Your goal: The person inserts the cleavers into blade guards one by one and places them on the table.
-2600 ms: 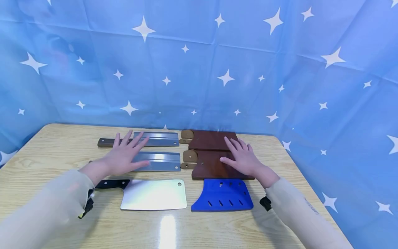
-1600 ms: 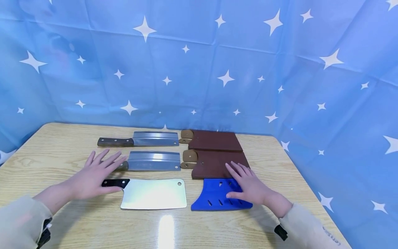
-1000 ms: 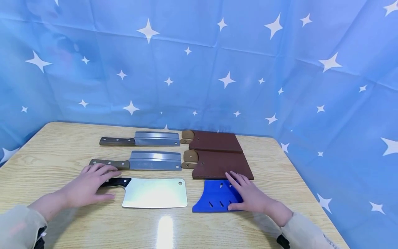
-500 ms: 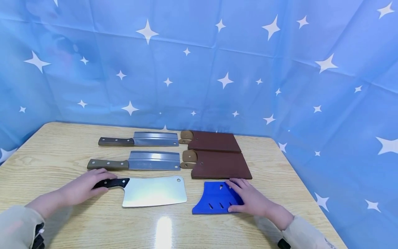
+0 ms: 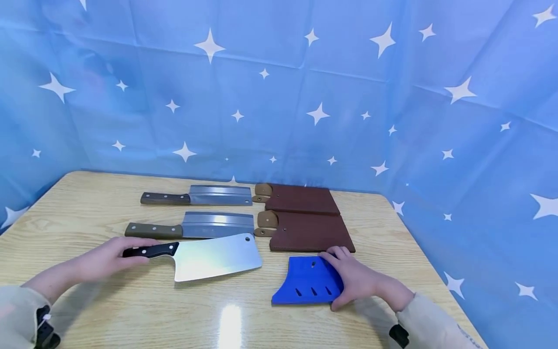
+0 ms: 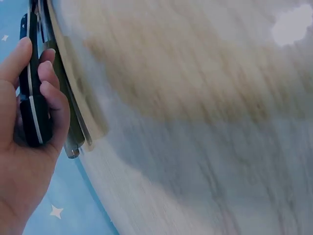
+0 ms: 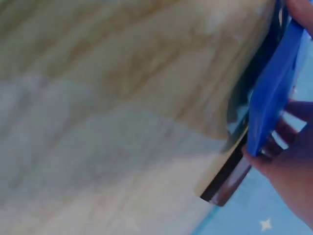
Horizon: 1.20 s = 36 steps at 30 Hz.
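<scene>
Steel cleaver (image 5: pixel 213 257), broad, mirror-bright, black-handled: my left hand (image 5: pixel 102 257) grips its handle, blade tip now raised off the glossy wooden table (image 5: pixel 131 310), near left. My right hand (image 5: pixel 359 281) pinches the slotted blue plastic sheath (image 5: pixel 307 287), lifted at its right edge. Wrist views are blurred.

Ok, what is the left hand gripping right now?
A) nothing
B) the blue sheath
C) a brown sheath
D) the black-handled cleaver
D: the left hand curls round the black handle of the cleaver, while the blue sheath sits in the right hand.
</scene>
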### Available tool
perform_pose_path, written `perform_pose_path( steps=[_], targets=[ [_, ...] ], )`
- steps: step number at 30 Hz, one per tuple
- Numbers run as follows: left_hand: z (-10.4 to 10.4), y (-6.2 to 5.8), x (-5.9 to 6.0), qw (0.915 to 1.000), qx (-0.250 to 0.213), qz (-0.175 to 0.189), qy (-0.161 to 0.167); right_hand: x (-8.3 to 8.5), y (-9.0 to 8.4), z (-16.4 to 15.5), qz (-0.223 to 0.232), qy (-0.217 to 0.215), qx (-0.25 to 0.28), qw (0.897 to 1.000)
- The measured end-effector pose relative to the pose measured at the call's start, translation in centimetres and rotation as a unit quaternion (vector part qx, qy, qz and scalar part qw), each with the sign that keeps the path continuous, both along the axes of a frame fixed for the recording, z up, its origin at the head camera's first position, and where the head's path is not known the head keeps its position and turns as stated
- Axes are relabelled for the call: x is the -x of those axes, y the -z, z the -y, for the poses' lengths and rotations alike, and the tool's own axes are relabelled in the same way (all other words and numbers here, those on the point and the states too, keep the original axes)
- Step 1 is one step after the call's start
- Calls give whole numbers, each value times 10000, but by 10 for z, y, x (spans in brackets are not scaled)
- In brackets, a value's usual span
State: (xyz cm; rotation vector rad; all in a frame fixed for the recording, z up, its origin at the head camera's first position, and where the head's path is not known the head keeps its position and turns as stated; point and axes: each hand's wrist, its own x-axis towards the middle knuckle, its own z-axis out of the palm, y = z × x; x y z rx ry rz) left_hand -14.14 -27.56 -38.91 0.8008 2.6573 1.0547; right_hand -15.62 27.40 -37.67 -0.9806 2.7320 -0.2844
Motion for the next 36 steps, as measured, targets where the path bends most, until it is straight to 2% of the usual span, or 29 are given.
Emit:
perform_pose_path(
  steps=[5, 8, 12, 17, 26, 36],
  targets=[
    [-6, -10, 5, 9988, -307, 224, -307, 12, -13, 1, 237, -72, 605, 9979],
    [-15, -17, 12, 9972, -428, 210, -569, 20, -21, 3, 146, -68, 822, 9965],
    [-28, -26, 20, 9958, -469, 132, -777, 27, -28, 6, -63, -42, 812, 9967],
    [-35, -30, 26, 9949, -325, 245, -925, 32, -32, 11, 12, 7, 848, 9964],
    [-37, -30, 29, 9949, -287, 387, -890, 37, -34, 15, 187, 38, 905, 9957],
    [-39, -28, 29, 9955, -266, 174, -894, 38, -34, 19, 317, 63, 937, 9951]
  ],
)
